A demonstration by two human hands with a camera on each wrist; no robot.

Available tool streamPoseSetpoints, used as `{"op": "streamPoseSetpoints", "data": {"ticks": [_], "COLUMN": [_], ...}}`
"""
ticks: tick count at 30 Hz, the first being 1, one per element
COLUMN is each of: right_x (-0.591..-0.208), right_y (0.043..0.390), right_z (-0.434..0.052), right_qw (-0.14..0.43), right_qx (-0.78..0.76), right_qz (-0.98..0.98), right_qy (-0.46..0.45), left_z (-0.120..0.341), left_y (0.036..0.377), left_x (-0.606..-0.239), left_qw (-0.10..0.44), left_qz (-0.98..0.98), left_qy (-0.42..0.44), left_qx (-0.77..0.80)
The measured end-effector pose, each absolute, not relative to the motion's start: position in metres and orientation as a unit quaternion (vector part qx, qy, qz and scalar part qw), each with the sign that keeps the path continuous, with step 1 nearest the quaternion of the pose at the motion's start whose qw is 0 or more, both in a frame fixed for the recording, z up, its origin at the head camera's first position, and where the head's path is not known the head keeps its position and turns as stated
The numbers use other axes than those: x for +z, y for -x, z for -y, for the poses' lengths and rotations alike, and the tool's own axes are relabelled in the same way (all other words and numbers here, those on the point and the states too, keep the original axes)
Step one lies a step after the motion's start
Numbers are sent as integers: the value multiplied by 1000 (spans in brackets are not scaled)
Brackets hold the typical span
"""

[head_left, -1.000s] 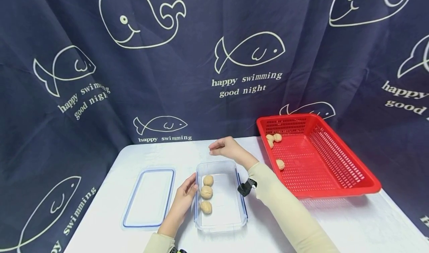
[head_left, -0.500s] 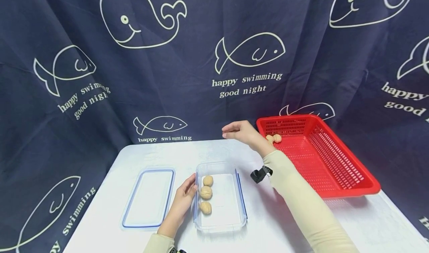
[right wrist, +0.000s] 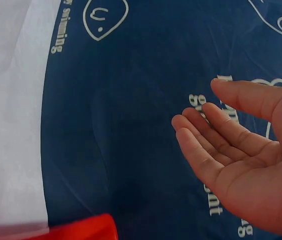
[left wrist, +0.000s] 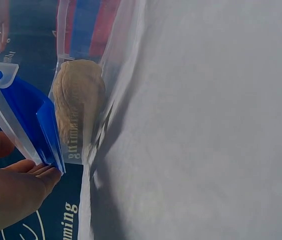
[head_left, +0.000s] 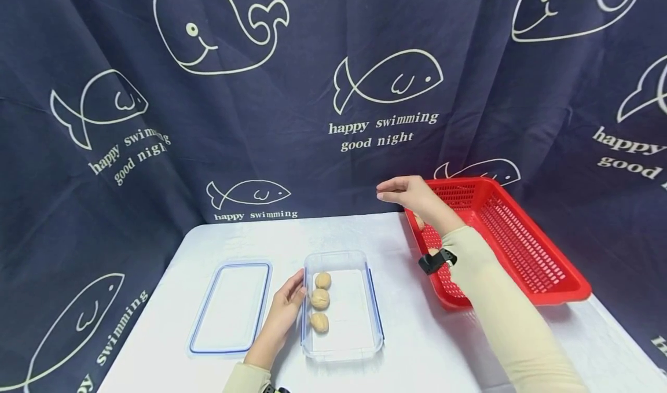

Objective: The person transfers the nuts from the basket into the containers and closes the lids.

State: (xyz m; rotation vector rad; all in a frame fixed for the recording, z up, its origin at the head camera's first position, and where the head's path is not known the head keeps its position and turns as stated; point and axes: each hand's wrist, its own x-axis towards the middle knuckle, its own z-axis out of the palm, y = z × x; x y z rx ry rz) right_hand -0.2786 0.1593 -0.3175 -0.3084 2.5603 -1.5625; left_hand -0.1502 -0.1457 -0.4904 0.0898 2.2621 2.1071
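Observation:
A clear plastic food container [head_left: 346, 355] holds three walnuts [head_left: 320, 299] in a row along its left side. My left hand [head_left: 283, 306] rests against that side. In the left wrist view its fingertips touch the outside of the blue latch [left wrist: 36, 120], with one walnut [left wrist: 78, 97] showing through the wall. Over the back left corner of the red basket [head_left: 521, 297] hovers my right hand [head_left: 414, 199], its fingers loosely bent. The right wrist view shows its palm [right wrist: 251, 185] with nothing in it. Walnuts [head_left: 419, 221] lie along the basket's left wall, partly hidden by the right arm.
A clear lid with a blue seal [head_left: 229, 346] lies flat on the white-covered table [head_left: 417, 352], left of the container. Behind the table hangs a dark blue curtain [head_left: 312, 167] with white fish and whale drawings.
My right hand has moved from behind the container rightward and away to the basket's back left corner. The left hand and the container have stayed put.

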Motion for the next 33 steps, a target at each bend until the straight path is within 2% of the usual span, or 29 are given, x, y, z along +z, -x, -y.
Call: {"op": "streamPoseSetpoints", "data": {"ticks": [20,26,33], "right_x": [-332,-350,-374], "right_y": [277,283,291], "right_z": [-225,-242,-261], "right_qw": [27,47,103], "right_qx": [-525,-559,-647], "right_qz": [-847,-825,-754], "right_qy": [80,66,60], "left_z": [145,145,146], "left_y": [149,149,149], "left_x": [-489,-489,-489], "left_qw": [27,29,24], "left_qz": [-732,-733,-734], "left_qy": [-31,-30,-29], "left_qx": [681,679,678]}}
